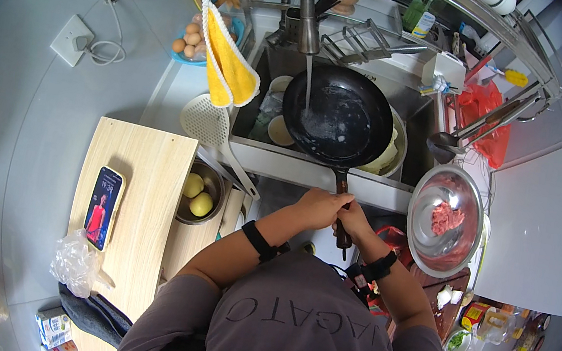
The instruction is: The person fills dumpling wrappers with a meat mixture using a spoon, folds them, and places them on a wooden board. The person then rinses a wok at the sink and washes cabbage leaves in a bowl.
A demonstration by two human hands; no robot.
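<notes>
Both hands grip the handle of a black frying pan [362, 116] over the sink [419, 137]. My left hand [321, 209] closes on the handle from the left, and my right hand [355, 221] wraps it from the right, so the two touch. Water runs from the metal faucet [309, 37] into the pan, whose dark inside looks wet with whitish patches. Beneath the pan, partly hidden, sits a metal bowl [401, 156] with something pale green in it. Small pale bowls [281, 131] lie in the sink to the left.
A steel bowl with raw minced meat [446, 219] stands on the right. To the left are a white slotted skimmer [208, 119], a bowl of yellow-green fruit [201, 204] and a wooden surface [145, 198] bearing a phone [105, 208]. A yellow cloth [224, 62] hangs near the faucet.
</notes>
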